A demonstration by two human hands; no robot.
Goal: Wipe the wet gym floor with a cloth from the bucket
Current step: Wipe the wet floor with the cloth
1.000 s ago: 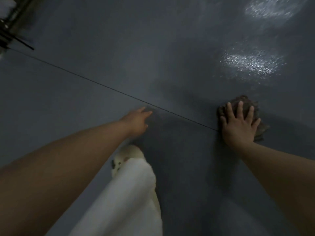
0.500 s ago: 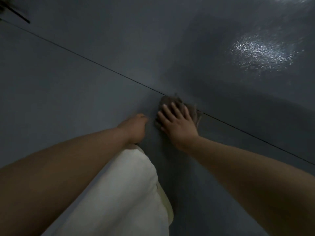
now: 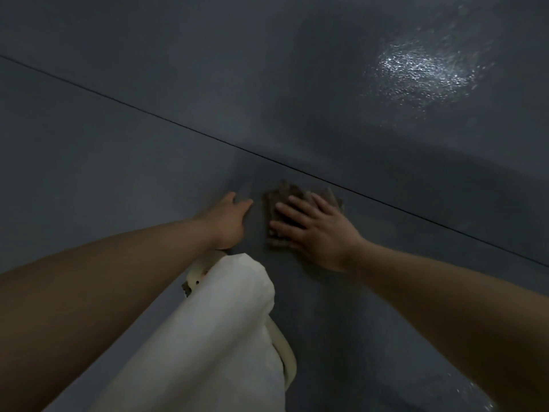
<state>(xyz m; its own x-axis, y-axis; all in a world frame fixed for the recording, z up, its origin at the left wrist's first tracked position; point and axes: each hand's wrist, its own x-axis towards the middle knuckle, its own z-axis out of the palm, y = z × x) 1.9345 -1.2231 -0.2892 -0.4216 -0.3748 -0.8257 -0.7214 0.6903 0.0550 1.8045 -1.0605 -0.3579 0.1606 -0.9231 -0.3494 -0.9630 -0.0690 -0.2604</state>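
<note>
Possibly the flat right hand (image 3: 315,230), only pressing the cloth (image 3: 297,194), slips off it on the wet floor (image 3: 427,72), while the left hand (image 3: 230,223) rests flat, holding nothing

Right hand (image 3: 315,230) presses cloth (image 3: 292,193) flat on floor (image 3: 118,144); left hand (image 3: 230,218) alongside.

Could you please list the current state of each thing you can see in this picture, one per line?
cloth: crumpled, lying on the floor, pressed under the right hand.
right hand: fingers spread flat, pressing the cloth.
left hand: fingers straight, resting on the floor, apart from the cloth.
floor: grey, with a wet glossy patch far right.
floor seam: dark line running diagonally, just beyond the cloth.
</note>
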